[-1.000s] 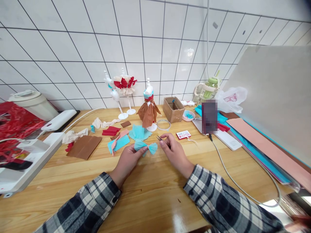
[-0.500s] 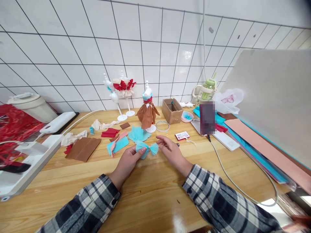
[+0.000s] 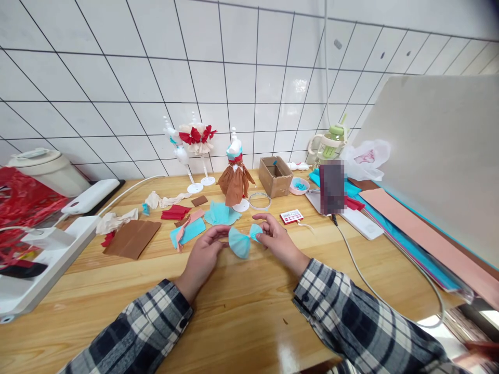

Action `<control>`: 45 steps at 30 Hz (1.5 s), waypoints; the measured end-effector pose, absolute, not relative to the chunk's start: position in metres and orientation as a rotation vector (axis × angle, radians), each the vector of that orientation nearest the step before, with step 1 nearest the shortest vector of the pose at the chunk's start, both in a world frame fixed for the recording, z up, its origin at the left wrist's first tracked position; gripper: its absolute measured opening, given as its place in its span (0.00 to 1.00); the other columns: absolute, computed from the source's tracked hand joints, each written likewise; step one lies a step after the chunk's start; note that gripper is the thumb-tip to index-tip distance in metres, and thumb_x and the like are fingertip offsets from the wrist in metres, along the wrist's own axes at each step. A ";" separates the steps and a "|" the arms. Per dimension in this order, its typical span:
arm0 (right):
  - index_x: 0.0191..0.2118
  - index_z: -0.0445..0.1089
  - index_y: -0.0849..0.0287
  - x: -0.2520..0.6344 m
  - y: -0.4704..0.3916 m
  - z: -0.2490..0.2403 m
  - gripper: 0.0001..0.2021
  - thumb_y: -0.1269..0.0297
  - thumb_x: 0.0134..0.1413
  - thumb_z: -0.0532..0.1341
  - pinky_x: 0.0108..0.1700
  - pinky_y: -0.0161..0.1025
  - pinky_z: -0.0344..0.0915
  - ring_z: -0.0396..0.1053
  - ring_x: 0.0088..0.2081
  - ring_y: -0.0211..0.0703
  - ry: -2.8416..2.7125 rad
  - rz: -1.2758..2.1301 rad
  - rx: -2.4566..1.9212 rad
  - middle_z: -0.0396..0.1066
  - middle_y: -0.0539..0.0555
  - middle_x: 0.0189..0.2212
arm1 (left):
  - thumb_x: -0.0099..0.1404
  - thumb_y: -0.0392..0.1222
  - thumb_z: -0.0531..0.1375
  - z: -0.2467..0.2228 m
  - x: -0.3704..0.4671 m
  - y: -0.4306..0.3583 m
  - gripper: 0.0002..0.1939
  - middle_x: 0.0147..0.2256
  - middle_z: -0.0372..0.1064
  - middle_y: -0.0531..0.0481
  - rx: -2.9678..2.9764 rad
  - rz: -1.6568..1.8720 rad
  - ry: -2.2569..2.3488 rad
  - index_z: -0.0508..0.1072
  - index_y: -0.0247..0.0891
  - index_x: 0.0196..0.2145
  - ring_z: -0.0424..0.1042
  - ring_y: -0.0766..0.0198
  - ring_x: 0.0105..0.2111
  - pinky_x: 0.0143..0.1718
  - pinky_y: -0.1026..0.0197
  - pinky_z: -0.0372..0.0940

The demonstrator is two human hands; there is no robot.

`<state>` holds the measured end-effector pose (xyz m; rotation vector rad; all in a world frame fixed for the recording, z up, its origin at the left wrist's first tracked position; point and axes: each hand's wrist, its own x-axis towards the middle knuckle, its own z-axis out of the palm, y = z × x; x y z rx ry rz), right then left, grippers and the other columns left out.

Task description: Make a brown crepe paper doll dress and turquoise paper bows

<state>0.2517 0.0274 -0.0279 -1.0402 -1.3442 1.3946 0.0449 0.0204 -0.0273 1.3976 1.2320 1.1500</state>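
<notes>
A light blue crepe-paper bow [image 3: 239,243] is held above the table in front of me. My right hand [image 3: 276,239] pinches its smaller right loop between thumb and fingers. My left hand [image 3: 206,253] is beside the wide left loop, fingers and thumb apart; whether a fingertip touches the paper I cannot tell. Just behind the bow lies a crumpled light blue paper piece [image 3: 221,213]. Further back stands a small white dress form [image 3: 235,179] in a brown skirt with a blue and red top.
Blue and pink paper strips [image 3: 187,232], folded red paper [image 3: 175,212] and a brown sheet [image 3: 131,239] lie on the left. A cardboard box [image 3: 275,177], wire ring [image 3: 260,201], small red-and-white box [image 3: 291,216] and phone [image 3: 332,188] are to the right. A power strip [image 3: 50,265] runs along the left edge.
My left hand has let go of the bow, and my right hand has taken hold of its right loop. The bow has turned, its left loop now facing me more broadly.
</notes>
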 end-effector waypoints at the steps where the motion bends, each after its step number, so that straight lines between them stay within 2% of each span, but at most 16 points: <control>1: 0.47 0.59 0.56 0.254 0.028 -0.027 0.22 0.73 0.42 0.56 0.25 0.31 0.54 0.56 0.24 0.33 -1.382 1.388 -1.024 0.58 0.43 0.23 | 0.51 0.36 0.55 -0.028 0.040 0.022 0.03 0.24 0.69 0.53 1.369 1.261 1.281 0.69 0.38 0.25 0.69 0.62 0.28 0.32 0.62 0.64; 3: 0.47 0.59 0.56 0.257 0.028 -0.027 0.22 0.75 0.41 0.54 0.27 0.31 0.53 0.57 0.24 0.33 -1.452 1.403 -0.970 0.58 0.42 0.22 | 0.51 0.34 0.53 -0.030 0.029 0.027 0.06 0.17 0.59 0.56 1.428 1.341 1.332 0.64 0.39 0.19 0.63 0.66 0.21 0.27 0.63 0.62; 4: 0.47 0.58 0.56 0.258 0.027 -0.028 0.22 0.75 0.41 0.54 0.28 0.32 0.54 0.58 0.25 0.33 -1.487 1.415 -0.939 0.58 0.42 0.23 | 0.53 0.34 0.52 -0.030 0.025 0.029 0.08 0.18 0.60 0.55 1.483 1.330 1.335 0.64 0.39 0.19 0.63 0.65 0.22 0.28 0.62 0.63; 5: 0.47 0.58 0.56 0.258 0.027 -0.028 0.22 0.75 0.42 0.54 0.28 0.32 0.54 0.59 0.25 0.33 -1.526 1.424 -0.916 0.58 0.43 0.23 | 0.56 0.36 0.51 -0.031 0.022 0.032 0.09 0.21 0.64 0.52 1.566 1.292 1.342 0.67 0.39 0.21 0.66 0.63 0.26 0.33 0.60 0.64; 7: 0.47 0.57 0.55 0.257 0.025 -0.030 0.21 0.74 0.43 0.55 0.28 0.32 0.54 0.59 0.25 0.34 -1.617 1.424 -0.900 0.59 0.43 0.24 | 0.61 0.42 0.51 -0.032 0.020 0.036 0.12 0.37 0.71 0.47 1.762 1.198 1.404 0.74 0.38 0.30 0.68 0.57 0.42 0.49 0.54 0.61; 8: 0.48 0.56 0.55 0.256 0.024 -0.032 0.21 0.73 0.44 0.56 0.28 0.32 0.54 0.58 0.25 0.33 -1.666 1.417 -0.907 0.60 0.43 0.24 | 0.62 0.45 0.53 -0.032 0.021 0.038 0.13 0.44 0.70 0.45 1.848 1.144 1.448 0.75 0.38 0.35 0.65 0.54 0.48 0.54 0.50 0.57; 10: 0.48 0.56 0.55 0.254 0.022 -0.034 0.22 0.72 0.46 0.58 0.26 0.31 0.53 0.56 0.23 0.32 -1.747 1.393 -0.939 0.60 0.44 0.26 | 0.61 0.47 0.55 -0.033 0.027 0.037 0.16 0.50 0.68 0.44 1.975 1.039 1.474 0.74 0.39 0.42 0.63 0.53 0.52 0.57 0.47 0.54; 12: 0.49 0.56 0.55 0.253 0.022 -0.037 0.22 0.71 0.47 0.60 0.25 0.31 0.53 0.55 0.22 0.31 -1.802 1.357 -0.965 0.60 0.44 0.28 | 0.63 0.47 0.55 -0.031 0.033 0.033 0.17 0.48 0.70 0.45 2.045 0.976 1.413 0.72 0.40 0.47 0.66 0.55 0.49 0.54 0.49 0.58; 14: 0.50 0.56 0.54 0.252 0.022 -0.039 0.23 0.71 0.47 0.61 0.24 0.30 0.53 0.55 0.22 0.30 -1.841 1.311 -0.970 0.61 0.44 0.29 | 0.65 0.47 0.53 -0.027 0.038 0.027 0.17 0.46 0.71 0.45 2.116 0.961 1.343 0.72 0.41 0.48 0.68 0.56 0.48 0.52 0.51 0.60; 19: 0.51 0.58 0.54 0.251 0.022 -0.039 0.23 0.70 0.48 0.62 0.24 0.30 0.53 0.54 0.21 0.30 -1.908 1.242 -0.941 0.63 0.44 0.28 | 0.62 0.50 0.58 -0.020 0.046 0.015 0.12 0.48 0.70 0.46 2.314 0.863 1.246 0.77 0.44 0.38 0.63 0.52 0.53 0.56 0.45 0.53; 23: 0.51 0.58 0.54 0.250 0.021 -0.039 0.24 0.68 0.48 0.63 0.23 0.30 0.52 0.53 0.21 0.29 -1.893 1.233 -0.928 0.65 0.45 0.30 | 0.58 0.48 0.61 -0.021 0.049 0.015 0.09 0.43 0.72 0.45 2.163 0.879 1.188 0.73 0.40 0.29 0.67 0.54 0.48 0.53 0.49 0.58; 28: 0.51 0.59 0.54 0.251 0.024 -0.039 0.21 0.66 0.50 0.62 0.23 0.31 0.52 0.53 0.20 0.30 -1.817 1.249 -0.971 0.66 0.46 0.28 | 0.60 0.49 0.60 -0.022 0.049 0.017 0.10 0.34 0.73 0.48 1.802 0.875 1.165 0.69 0.39 0.29 0.71 0.59 0.37 0.42 0.57 0.66; 32: 0.49 0.62 0.55 0.251 0.025 -0.037 0.20 0.64 0.50 0.63 0.24 0.31 0.52 0.53 0.21 0.31 -1.755 1.320 -0.984 0.66 0.47 0.29 | 0.56 0.50 0.62 -0.022 0.048 0.018 0.13 0.27 0.70 0.51 1.613 0.880 1.169 0.69 0.38 0.28 0.70 0.62 0.30 0.32 0.61 0.66; 37: 0.48 0.63 0.57 0.249 0.025 -0.034 0.19 0.64 0.48 0.64 0.26 0.32 0.55 0.58 0.23 0.32 -1.665 1.393 -0.996 0.67 0.48 0.28 | 0.55 0.49 0.64 -0.023 0.048 0.018 0.15 0.28 0.71 0.53 1.407 0.896 1.065 0.66 0.38 0.34 0.72 0.63 0.31 0.34 0.62 0.65; 42: 0.46 0.65 0.57 0.245 0.023 -0.034 0.17 0.63 0.49 0.63 0.27 0.33 0.56 0.58 0.23 0.33 -1.568 1.417 -0.982 0.65 0.47 0.27 | 0.50 0.44 0.68 -0.023 0.051 0.014 0.30 0.30 0.73 0.53 1.287 0.847 1.002 0.58 0.40 0.47 0.73 0.62 0.31 0.33 0.61 0.66; 45: 0.45 0.67 0.57 0.245 0.023 -0.035 0.12 0.63 0.53 0.59 0.31 0.34 0.58 0.60 0.26 0.35 -1.595 1.418 -0.931 0.63 0.47 0.25 | 0.51 0.44 0.67 -0.023 0.053 0.012 0.30 0.27 0.71 0.56 1.363 0.828 1.061 0.59 0.40 0.48 0.72 0.63 0.28 0.29 0.63 0.64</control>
